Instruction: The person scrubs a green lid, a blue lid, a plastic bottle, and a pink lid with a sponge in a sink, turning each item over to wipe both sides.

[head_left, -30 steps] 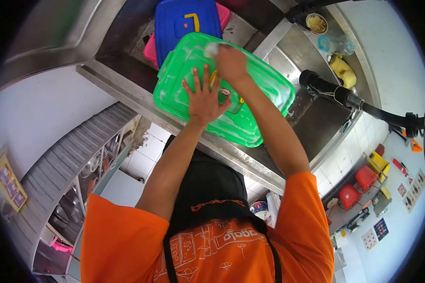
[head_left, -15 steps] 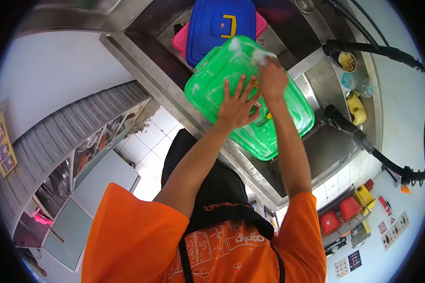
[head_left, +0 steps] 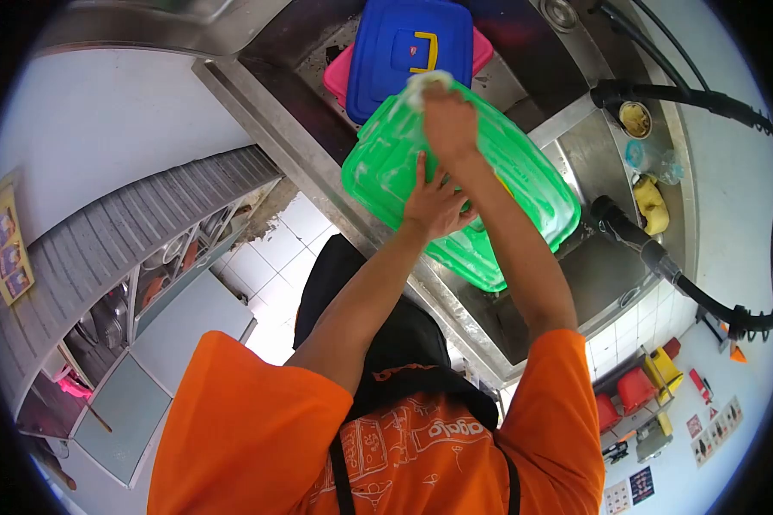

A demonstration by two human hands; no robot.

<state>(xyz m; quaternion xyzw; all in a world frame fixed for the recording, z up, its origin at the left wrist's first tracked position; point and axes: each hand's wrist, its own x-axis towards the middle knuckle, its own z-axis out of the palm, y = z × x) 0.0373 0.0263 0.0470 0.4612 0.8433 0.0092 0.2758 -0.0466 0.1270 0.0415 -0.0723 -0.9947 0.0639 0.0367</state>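
"From the head view, where's the green lid (head_left: 532, 189)?"

"Soapy, on the person's side of the blue lid (head_left: 395, 77), covering a bit of it from here; whether they touch, I can't tell. Its long axis runs away from the blue lid."

"And the hands?"

"The right hand (head_left: 449, 124) is nearer the blue lid, curled round a foamy wad (head_left: 425, 86), sponge or cloth, at the green lid's closest corner. The left hand (head_left: 438, 206) rests on the green lid, fingers spread, farther from the blue one."

Wall posters (head_left: 718, 432) show near some red objects (head_left: 635, 385), possibly chairs, far right.
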